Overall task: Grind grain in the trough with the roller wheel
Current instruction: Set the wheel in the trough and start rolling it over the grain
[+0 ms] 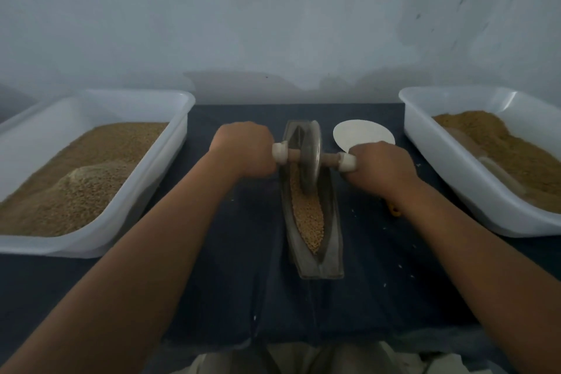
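Here, left hand [243, 149] and right hand [383, 165] are clamping fingers round the handles [280, 153] flanking the trough [322, 267]; the wheel [311, 158], likely heavy and rigid, is resting on loose grain [306, 211] in the trough's far half.

Yellow object [394, 211] behind right forearm [455, 237], perhaps a handle; left tub [151, 179] and right tub [440, 161] partly off-frame

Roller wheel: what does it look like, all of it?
The roller wheel is a grey, metal-looking disc standing on edge in the far half of the trough, its rim down in the grain. A wooden axle with white collars runs through it; the left hand and right hand grip its ends.
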Motion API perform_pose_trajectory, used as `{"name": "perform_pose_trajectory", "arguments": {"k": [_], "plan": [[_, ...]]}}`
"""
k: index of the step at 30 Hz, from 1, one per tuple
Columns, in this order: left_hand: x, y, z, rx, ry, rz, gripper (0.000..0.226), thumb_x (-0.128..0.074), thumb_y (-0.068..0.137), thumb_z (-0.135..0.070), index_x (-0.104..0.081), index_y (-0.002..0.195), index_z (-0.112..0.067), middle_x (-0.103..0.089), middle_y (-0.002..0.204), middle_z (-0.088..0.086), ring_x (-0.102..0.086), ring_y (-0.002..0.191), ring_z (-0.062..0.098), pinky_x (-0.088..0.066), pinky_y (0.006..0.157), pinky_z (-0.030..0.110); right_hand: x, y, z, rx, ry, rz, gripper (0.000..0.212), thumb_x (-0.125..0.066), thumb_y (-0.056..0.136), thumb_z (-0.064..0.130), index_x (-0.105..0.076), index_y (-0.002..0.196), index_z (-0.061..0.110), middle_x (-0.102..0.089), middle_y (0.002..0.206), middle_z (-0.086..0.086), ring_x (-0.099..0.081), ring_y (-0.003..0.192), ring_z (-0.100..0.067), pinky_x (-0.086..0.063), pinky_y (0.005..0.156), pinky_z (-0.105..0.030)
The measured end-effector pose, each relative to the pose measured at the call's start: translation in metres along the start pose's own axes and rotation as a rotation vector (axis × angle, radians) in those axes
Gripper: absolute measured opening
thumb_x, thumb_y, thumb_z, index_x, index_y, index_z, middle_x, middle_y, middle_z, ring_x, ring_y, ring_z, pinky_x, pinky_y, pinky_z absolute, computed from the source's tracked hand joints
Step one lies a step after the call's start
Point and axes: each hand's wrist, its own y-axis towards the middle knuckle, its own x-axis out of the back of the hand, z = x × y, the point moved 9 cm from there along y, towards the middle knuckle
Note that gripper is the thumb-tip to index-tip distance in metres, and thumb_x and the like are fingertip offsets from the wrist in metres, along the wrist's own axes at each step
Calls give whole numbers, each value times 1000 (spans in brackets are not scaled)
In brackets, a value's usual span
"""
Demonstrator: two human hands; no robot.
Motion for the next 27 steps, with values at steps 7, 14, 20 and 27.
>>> {"name": "perform_pose_trajectory", "arguments": {"k": [7, 14, 20, 27], "plan": [[-37, -86, 9, -54, -141, 59, 23, -53, 73, -54, -57, 69, -31, -58, 64, -13, -54, 58, 5, -35, 50, 25, 26, -66, 21, 255, -177, -131, 31, -53, 73, 61, -45, 60, 33, -42, 52, 12, -44, 45, -8, -32, 42, -25], [-27, -14, 21, 125, -115, -37, 37, -50, 79, -60, -61, 70, -25, -63, 73, -8, -60, 66, 18, -47, 60, 32, 23, 12, 17, 111, -196, -196, 36, -59, 87, 51, -53, 63, 24, -49, 59, 7, -48, 55, -15, -28, 50, -26], [-26, -26, 16, 82, -126, 4, 31, -57, 85, -55, -63, 74, -26, -63, 74, -8, -59, 66, 15, -48, 62, 33, 27, 5, 18, 112, -166, -114, 31, -60, 86, 48, -54, 68, 24, -53, 65, 6, -57, 63, -18, -38, 51, -29], [-16, -89, 1, -36, -27, -67, 26, -52, 78, -56, -54, 69, -32, -55, 63, -11, -49, 55, 7, -28, 48, 26, 15, -63, 4, 188, -69, 56, 31, -49, 71, 66, -55, 67, 36, -53, 62, 13, -50, 55, -2, -30, 47, -26]]}}
